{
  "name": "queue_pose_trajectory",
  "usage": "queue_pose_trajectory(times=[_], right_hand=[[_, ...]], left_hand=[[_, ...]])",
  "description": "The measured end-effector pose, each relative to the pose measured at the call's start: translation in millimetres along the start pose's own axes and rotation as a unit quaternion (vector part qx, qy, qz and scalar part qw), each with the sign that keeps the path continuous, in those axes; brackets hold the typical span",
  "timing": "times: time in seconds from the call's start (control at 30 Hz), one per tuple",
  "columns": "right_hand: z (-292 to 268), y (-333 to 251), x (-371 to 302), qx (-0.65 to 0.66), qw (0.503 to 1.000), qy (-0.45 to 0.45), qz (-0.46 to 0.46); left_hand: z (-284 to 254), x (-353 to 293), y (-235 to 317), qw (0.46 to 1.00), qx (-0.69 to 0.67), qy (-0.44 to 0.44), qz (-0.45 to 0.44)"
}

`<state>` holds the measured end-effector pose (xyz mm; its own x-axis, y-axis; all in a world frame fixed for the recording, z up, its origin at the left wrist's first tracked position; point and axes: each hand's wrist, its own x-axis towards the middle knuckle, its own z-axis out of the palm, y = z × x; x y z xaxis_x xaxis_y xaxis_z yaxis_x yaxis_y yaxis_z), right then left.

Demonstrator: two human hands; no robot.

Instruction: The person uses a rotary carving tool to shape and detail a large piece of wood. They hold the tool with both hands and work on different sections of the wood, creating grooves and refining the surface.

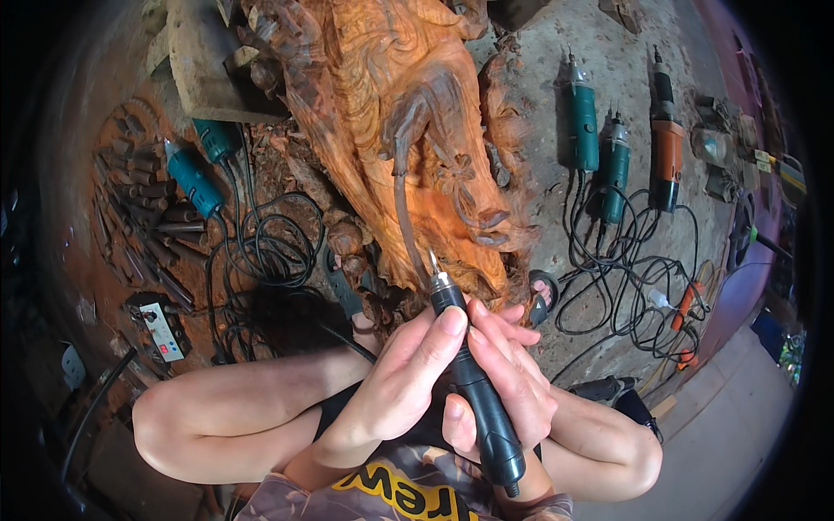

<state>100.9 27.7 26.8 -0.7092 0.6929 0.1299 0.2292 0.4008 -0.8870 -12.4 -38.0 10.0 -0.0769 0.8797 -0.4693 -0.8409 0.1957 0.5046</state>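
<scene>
Between my two hands I hold a black rotary carving tool (473, 382), tilted so its thin metal bit points away from me. My left hand (400, 378) is closed against its left side, thumb pressed near the collar. Around the right side of the body my right hand (517, 382) is wrapped, its thumb tip showing low on the left. The bit's tip is at the near end of a large orange-brown wood carving (365, 78), close to a curved dark stem (404, 217); whether they touch, I cannot tell. Folds and a flower shape are cut into the carving.
Green power tools (583, 126) and an orange one (667, 161) lie at right with coiled black cords (599, 295). At left are another green tool (193, 180), many dark rods (143, 200) and a white power strip (162, 332). A wooden block (204, 69) stands at far left.
</scene>
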Motion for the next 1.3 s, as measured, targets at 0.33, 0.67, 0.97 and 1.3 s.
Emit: queue_pose_trajectory(times=[0.33, 0.67, 0.97, 1.3], right_hand=[[39, 23, 15, 0.017, 0.987, 0.123, -0.099], [35, 18, 28, 0.026, 0.988, 0.122, -0.094], [25, 9, 28, 0.0, 0.998, 0.05, -0.037], [25, 19, 26, 0.007, 0.996, 0.061, -0.062]], left_hand=[[4, 12, 24, 0.997, -0.02, 0.006, 0.068], [2, 15, 28, 0.997, -0.013, 0.015, 0.08], [-2, 17, 27, 0.996, 0.009, 0.005, 0.089], [5, 16, 31, 0.996, 0.005, 0.034, 0.08]])
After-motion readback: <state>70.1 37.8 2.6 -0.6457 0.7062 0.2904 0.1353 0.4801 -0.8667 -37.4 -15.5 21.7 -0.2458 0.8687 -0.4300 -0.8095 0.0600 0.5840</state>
